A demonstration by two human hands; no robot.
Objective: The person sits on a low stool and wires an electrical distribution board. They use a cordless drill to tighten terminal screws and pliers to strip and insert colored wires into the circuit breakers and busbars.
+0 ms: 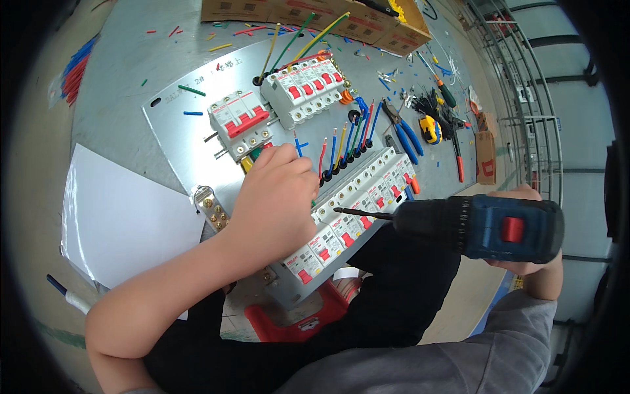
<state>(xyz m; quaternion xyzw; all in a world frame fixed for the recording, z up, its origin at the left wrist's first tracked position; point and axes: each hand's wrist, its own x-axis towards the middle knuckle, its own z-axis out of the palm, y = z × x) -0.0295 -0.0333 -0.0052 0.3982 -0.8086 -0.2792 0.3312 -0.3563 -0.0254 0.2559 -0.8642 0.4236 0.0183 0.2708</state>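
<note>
My left hand (275, 197) rests curled on the metal mounting plate (174, 115), by the near row of white circuit breakers (357, 203); whether it pinches a wire is hidden. My right hand (528, 262) grips a blue and black cordless drill (485, 226). Its bit (361, 212) points left and touches the top of the near breaker row. Red, blue and yellow wires (344, 144) stand up behind that row. Two more breaker blocks (239, 121) (305, 88) sit farther back on the plate.
A white sheet (125, 217) lies left of the plate. Blue-handled pliers (403, 128), screwdrivers (443, 88) and wire scraps lie to the right. Cardboard boxes (315, 13) line the far edge. A red object (295, 322) sits below the plate. A wire rack (531, 98) stands right.
</note>
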